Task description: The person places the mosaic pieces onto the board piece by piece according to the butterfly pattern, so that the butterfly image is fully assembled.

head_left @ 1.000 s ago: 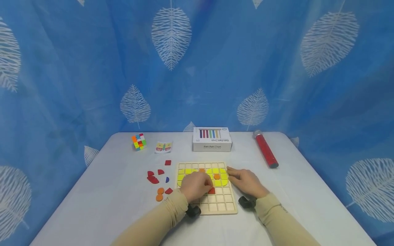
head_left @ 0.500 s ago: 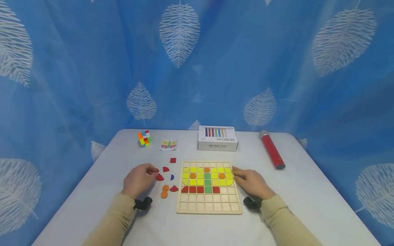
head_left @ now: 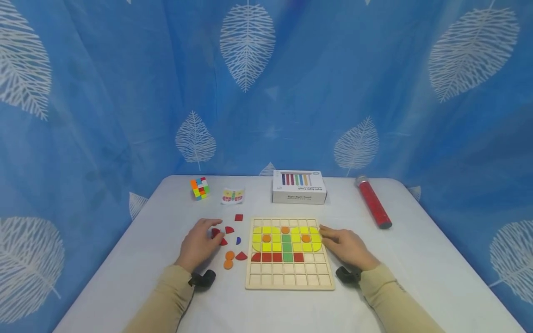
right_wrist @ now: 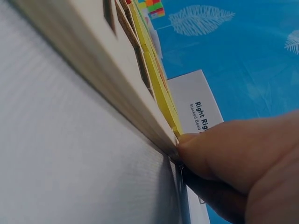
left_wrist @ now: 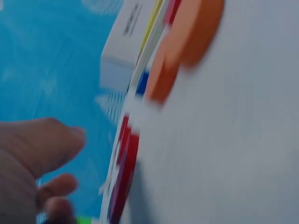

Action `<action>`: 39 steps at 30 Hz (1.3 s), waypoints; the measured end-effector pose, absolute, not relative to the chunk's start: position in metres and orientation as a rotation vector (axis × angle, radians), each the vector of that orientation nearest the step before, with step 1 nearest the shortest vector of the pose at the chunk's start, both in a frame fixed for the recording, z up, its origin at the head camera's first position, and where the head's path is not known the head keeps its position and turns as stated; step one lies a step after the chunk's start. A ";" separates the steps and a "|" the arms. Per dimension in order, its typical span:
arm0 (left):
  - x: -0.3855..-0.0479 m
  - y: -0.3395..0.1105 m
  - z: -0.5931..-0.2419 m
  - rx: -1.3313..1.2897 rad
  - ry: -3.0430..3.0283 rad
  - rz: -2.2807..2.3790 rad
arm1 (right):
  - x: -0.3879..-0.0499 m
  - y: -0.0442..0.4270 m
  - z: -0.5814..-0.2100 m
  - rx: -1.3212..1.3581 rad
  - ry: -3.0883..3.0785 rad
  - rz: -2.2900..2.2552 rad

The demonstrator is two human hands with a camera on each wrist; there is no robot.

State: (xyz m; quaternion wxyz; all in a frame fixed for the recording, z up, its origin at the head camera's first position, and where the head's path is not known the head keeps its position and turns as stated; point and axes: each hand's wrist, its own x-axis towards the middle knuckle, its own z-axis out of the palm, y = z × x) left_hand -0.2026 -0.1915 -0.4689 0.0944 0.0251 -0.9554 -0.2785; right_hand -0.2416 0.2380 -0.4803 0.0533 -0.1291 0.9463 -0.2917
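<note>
My left hand (head_left: 199,243) hovers over several loose red pieces at the left, its thumb and fingers spread apart. In the left wrist view the left thumb (left_wrist: 51,142) is clear of the red pieces (left_wrist: 124,179), with nothing held. The wooden grid board (head_left: 290,280) holds yellow, orange, green and red pieces laid into its squares. At the board's right edge rests my right hand (head_left: 350,248), fingers fairly straight. The right wrist view has the right thumb (right_wrist: 205,151) touching the board's side near a yellow piece; its other fingers are mostly in shadow.
Two orange discs (head_left: 228,260), a red quarter piece (head_left: 241,256), a blue half disc (head_left: 238,240) and a red square (head_left: 238,217) lie left of the board. Behind are a puzzle cube (head_left: 200,188), picture card (head_left: 232,195), white box (head_left: 299,187) and red microphone (head_left: 374,203).
My left hand has gone from the board, where a red square now shows, to the loose red pieces; its thumb and fingers have since parted. The right hand stays at the board's edge.
</note>
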 end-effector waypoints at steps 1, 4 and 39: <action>-0.206 -0.187 -0.468 0.022 -2.834 -0.828 | -0.241 0.238 -0.479 -0.384 2.873 -0.889; -0.217 -0.175 -0.466 -0.133 -2.872 -0.775 | -0.239 0.238 -0.476 -0.367 2.861 -0.902; -0.224 -0.159 -0.469 -0.056 -2.887 -0.733 | -0.238 0.234 -0.476 -0.357 2.874 -0.888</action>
